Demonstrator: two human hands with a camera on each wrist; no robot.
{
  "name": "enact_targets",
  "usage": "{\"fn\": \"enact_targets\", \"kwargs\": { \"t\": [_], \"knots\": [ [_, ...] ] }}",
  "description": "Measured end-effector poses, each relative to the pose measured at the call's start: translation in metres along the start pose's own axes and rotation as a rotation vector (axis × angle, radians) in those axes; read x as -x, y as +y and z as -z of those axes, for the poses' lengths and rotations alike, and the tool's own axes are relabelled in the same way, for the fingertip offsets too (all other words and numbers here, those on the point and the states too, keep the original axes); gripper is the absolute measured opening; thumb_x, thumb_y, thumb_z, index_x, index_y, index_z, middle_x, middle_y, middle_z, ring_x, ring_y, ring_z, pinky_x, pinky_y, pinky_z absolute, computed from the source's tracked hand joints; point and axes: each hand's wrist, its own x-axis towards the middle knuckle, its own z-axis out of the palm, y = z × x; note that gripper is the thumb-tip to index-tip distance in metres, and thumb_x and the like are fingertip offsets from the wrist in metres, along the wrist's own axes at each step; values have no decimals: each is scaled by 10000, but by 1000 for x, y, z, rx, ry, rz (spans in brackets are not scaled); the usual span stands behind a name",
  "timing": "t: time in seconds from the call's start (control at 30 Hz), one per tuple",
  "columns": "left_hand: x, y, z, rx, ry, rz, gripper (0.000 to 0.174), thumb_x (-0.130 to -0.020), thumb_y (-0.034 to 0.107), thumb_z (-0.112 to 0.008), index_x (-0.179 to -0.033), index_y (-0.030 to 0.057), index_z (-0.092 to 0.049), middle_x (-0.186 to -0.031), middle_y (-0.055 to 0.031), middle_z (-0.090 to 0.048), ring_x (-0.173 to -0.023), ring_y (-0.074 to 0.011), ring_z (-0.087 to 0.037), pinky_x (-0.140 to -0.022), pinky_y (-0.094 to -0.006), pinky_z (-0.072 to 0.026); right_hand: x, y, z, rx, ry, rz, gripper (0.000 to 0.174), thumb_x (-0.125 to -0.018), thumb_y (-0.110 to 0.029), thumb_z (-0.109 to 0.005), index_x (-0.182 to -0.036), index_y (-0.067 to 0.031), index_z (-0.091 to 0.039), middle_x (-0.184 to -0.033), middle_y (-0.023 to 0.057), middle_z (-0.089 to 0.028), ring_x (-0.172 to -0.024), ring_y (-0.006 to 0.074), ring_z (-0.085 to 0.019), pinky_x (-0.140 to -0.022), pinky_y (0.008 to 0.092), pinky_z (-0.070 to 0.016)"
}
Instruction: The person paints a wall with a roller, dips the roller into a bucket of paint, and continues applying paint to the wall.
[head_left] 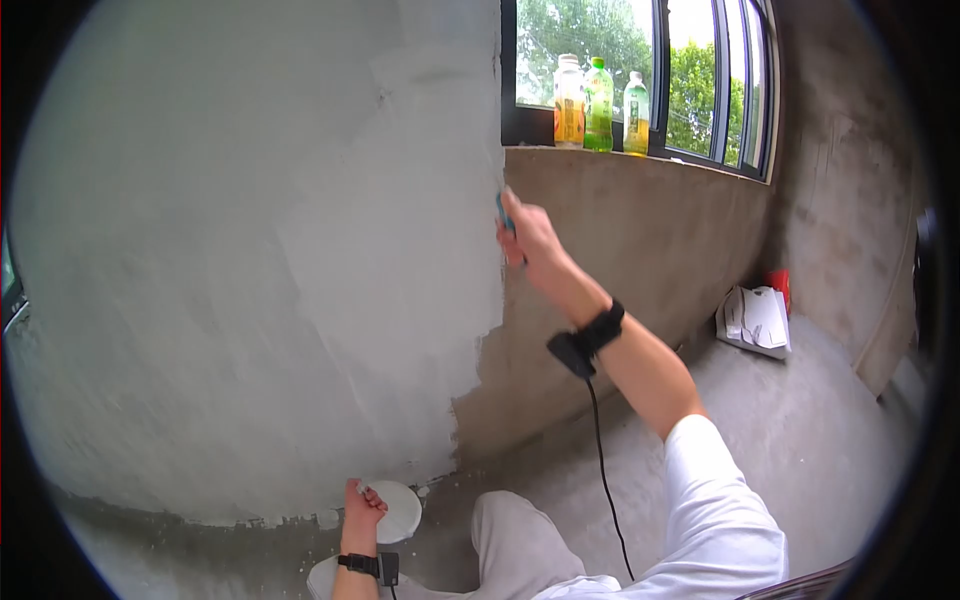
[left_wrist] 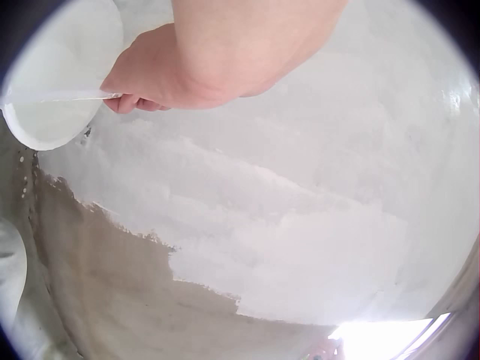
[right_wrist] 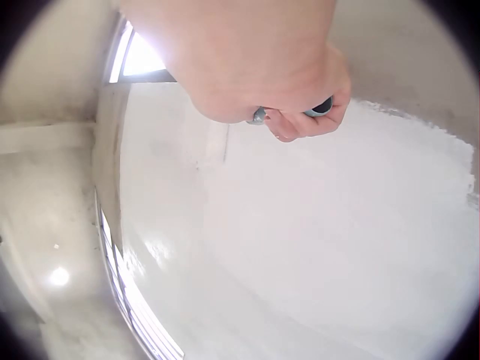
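Note:
In the head view the right hand (head_left: 532, 240) grips a teal handle (head_left: 507, 214) at the edge of the white coating (head_left: 400, 230), just below the window corner. The right wrist view shows that hand (right_wrist: 292, 97) curled round the handle's dark end (right_wrist: 322, 106); the tool's working end is hidden. Low down, the left hand (head_left: 366, 508) is curled at the rim of a round white bucket (head_left: 400, 512). From the left wrist, the fingers of the left hand (left_wrist: 157, 79) hold a thin white strip, seemingly the handle of the bucket (left_wrist: 52, 139).
Three bottles (head_left: 598, 105) stand on the window sill. Bare brown wall (head_left: 620, 215) lies right of the jagged coating edge. A white bag (head_left: 754, 320) with a red item (head_left: 779, 288) sits by the far corner. A black cable (head_left: 603, 460) hangs from the right wrist.

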Motion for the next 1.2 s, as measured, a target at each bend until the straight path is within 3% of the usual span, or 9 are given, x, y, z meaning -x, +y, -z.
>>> {"fn": "enact_targets", "kwargs": {
  "t": [0.1, 0.2, 0.37, 0.57, 0.63, 0.77, 0.83, 1.2],
  "knots": [
    [3, -1, -3, -14, 5, -19, 303, -760, 397, -560, -631, 171, -405, -494, 61, -306, -415, -103, -270, -457, -282, -223, -37, -41, -6, -15, 79, 67, 486, -950, -495, -490, -753, -52, -533, -585, 16, -488, -440, 99, -406, -379, 257, -314],
    [6, 1, -7, -4, 35, -9, 298, -761, 395, -560, -635, 171, -408, -493, 61, -306, -416, -103, -271, -456, -281, -220, -56, -65, 2, -145, 37, -26, 479, -940, -499, -510, -762, -55, -523, -596, 0, -459, -453, 80, -335, -398, 244, -251],
    [1, 0, -4, -3, 26, -5, 297, -759, 388, -560, -636, 171, -399, -494, 60, -303, -420, -102, -269, -459, -281, -219, -42, -16, 21, -127, 39, -10, 489, -937, -512, -513, -738, -66, -509, -573, -12, -435, -449, 82, -333, -403, 246, -251],
    [4, 2, -8, -14, 36, 9, 304, -759, 388, -556, -626, 172, -389, -494, 59, -297, -422, -103, -266, -459, -283, -218, 1, 28, 35, -127, 40, -165, 515, -919, -549, -527, -717, -76, -514, -546, -14, -424, -428, 91, -344, -388, 258, -269],
    [3, 1, -7, -25, 37, 4, 303, -760, 389, -554, -626, 171, -391, -494, 59, -296, -423, -103, -267, -458, -284, -218, -6, 15, 40, -19, 78, -73, 505, -922, -543, -525, -723, -79, -512, -548, -14, -424, -423, 96, -362, -372, 267, -287],
    [1, 2, -8, -38, 65, 29, 297, -758, 386, -549, -623, 172, -394, -493, 58, -296, -420, -106, -263, -456, -285, -216, -44, -52, 45, -143, -22, -100, 488, -937, -525, -510, -740, -79, -519, -568, -17, -425, -430, 94, -366, -372, 251, -283],
    [0, 3, -8, -55, 80, 31, 295, -758, 385, -546, -621, 172, -394, -493, 57, -295, -419, -108, -260, -455, -285, -214, -52, -62, 39, -150, -21, -115, 455, -933, -545, -506, -781, -116, -506, -580, -49, -407, -426, 40, -311, -373, 217, -253],
    [1, -7, -13, -91, 39, 25, 303, -762, 404, -538, -636, 176, -384, -500, 57, -290, -426, -110, -263, -469, -291, -211, 54, 78, 55, 18, 28, -145, 498, -934, -562, -494, -720, -112, -485, -568, -40, -408, -451, 60, -317, -410, 235, -251]
  ]
}}
